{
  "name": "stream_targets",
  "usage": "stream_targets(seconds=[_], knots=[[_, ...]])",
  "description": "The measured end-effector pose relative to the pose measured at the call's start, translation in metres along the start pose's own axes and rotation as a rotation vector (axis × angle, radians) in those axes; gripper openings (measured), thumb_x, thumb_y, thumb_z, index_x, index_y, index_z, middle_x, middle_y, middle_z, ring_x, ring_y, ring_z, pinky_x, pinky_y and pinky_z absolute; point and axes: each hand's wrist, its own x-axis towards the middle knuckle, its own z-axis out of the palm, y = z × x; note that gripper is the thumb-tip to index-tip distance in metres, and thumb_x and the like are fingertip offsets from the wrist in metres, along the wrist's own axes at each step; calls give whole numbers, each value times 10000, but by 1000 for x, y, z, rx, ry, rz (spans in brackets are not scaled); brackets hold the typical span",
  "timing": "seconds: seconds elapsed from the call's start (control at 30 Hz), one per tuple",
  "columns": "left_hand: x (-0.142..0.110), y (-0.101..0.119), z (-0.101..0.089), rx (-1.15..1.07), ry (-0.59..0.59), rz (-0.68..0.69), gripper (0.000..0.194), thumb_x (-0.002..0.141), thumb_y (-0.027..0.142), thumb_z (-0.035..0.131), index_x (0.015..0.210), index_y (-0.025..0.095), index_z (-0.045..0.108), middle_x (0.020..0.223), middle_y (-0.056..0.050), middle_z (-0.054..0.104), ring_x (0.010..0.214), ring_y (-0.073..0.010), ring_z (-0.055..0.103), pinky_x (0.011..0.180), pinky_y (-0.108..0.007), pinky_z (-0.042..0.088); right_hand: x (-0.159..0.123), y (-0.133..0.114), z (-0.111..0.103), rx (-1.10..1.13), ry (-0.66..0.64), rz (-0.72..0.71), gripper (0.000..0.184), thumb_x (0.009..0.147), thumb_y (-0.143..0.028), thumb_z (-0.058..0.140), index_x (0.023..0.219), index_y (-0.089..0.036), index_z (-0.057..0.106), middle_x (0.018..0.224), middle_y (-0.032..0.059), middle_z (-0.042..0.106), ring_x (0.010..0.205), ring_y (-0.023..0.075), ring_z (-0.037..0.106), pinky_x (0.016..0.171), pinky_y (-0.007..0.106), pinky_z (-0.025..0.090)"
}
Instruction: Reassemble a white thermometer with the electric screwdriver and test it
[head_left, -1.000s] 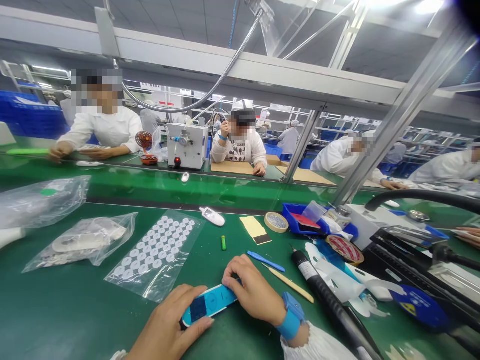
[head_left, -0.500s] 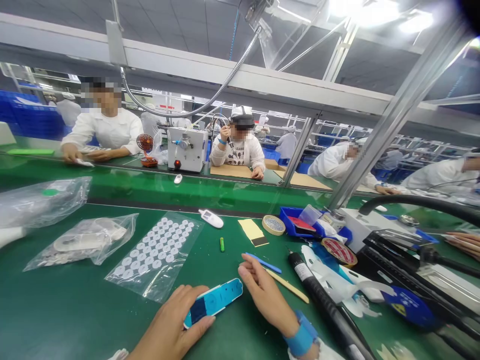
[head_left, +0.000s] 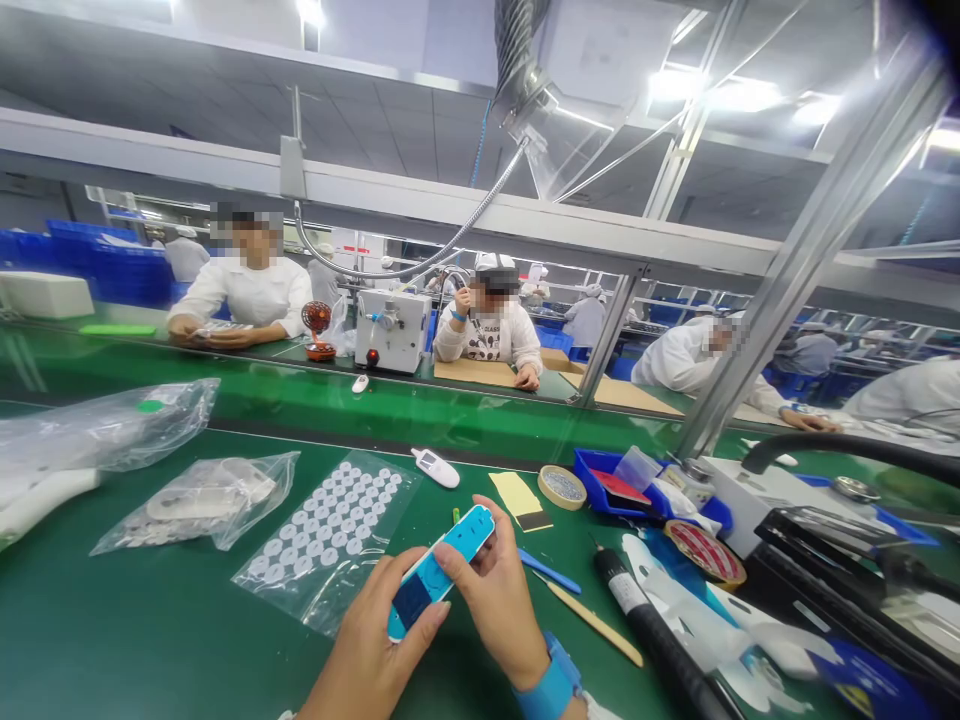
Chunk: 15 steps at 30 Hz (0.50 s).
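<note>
A slim white handheld device casing [head_left: 452, 553] with a blue film over its face and a dark window is held tilted above the green bench. My left hand [head_left: 373, 632] grips its lower end, thumb along the edge by the window. At the upper end my right hand [head_left: 495, 590] is closed on the casing, thumb pressed on the blue face and fingers behind. A blue band circles my right wrist. Behind the casing a small green battery [head_left: 456, 515] is mostly hidden. Left of my hands lies a clear bag with rows of white round stickers [head_left: 330, 520].
A white thermometer-like device [head_left: 436, 468], yellow card [head_left: 519, 497] and tape roll [head_left: 562, 487] lie beyond my hands. To the right are a blue pry stick [head_left: 551, 570], wooden stick [head_left: 596, 622], black electric screwdriver [head_left: 649, 630] and blue bin [head_left: 600, 490]. Co-workers sit across the conveyor [head_left: 262, 400].
My right hand has moved left and closed on the upper end of the casing, which is now raised slightly. The view has tilted up and shifted left.
</note>
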Motion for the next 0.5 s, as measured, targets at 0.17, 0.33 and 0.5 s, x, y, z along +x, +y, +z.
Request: stream_targets(seconds=[0.17,0.33,0.5], knots=[[9,7,0,-61,-15,-122,524,812,558,413,1230,241,416,1234,-90,446,1091,-246,451,796,-301,471,20,-3,-7,-68,-57,-76,552,711,-469,643,1100,-194,365,762,-18,431,699,94,463,662,203,444],[18,17,-5,-149,-126,-150,567,803,553,445,1285,265,365,1328,-75,374,1160,-234,400,860,-282,428,44,-7,-17,-124,-34,-104,469,742,-564,555,974,-169,455,642,-30,390,568,79,389,518,176,360],[43,10,-3,-345,-314,-97,464,774,548,511,1029,160,523,916,-58,566,869,-186,544,711,-265,440,65,-13,-23,-164,49,-118,527,756,-657,440,911,-158,509,586,-32,346,516,74,342,465,172,298]])
